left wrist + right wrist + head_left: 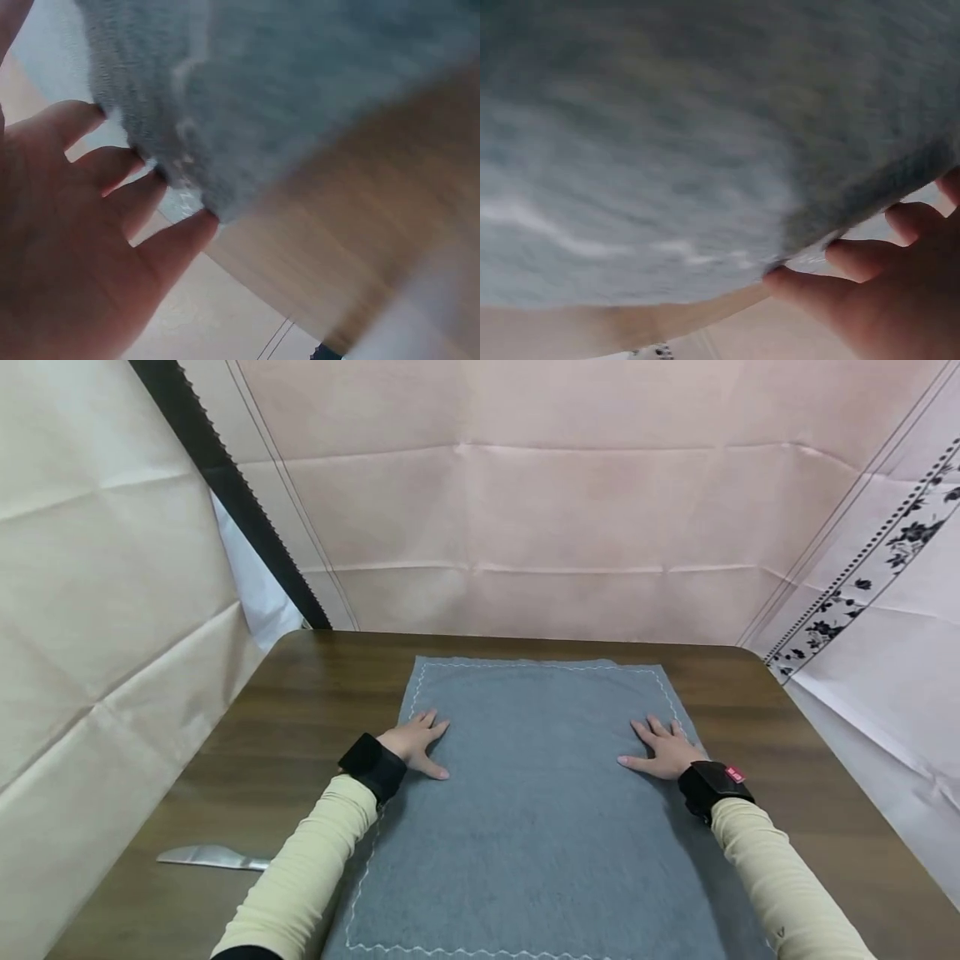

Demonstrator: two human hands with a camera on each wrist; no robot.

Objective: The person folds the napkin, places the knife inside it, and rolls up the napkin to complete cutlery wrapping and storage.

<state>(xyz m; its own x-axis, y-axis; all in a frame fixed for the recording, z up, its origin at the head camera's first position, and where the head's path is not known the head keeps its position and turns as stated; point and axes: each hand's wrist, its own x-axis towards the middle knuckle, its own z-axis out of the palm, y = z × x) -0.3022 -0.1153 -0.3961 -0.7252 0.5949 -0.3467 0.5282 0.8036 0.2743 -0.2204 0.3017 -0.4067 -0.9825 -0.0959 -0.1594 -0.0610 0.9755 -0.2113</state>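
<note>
A grey-blue cloth (525, 810) with a white wavy stitched line near its edges lies spread on the brown table. On its left side, my left hand (417, 745) rests with fingers spread and thumb pointing inward. My right hand (663, 752) rests on the right side, its fingers likewise apart. In the left wrist view, the fingertips of the left hand (82, 217) touch the cloth (300, 82). In the right wrist view, the right hand (885, 277) touches the cloth (667, 165) with its fingertips; the cloth is blurred there.
A knife (213, 857) lies on the table (247, 793) to the left, its handle end hidden behind my left forearm. Pale creased sheets (570, 510) hang behind and on both sides of the table. Black wristbands circle both wrists.
</note>
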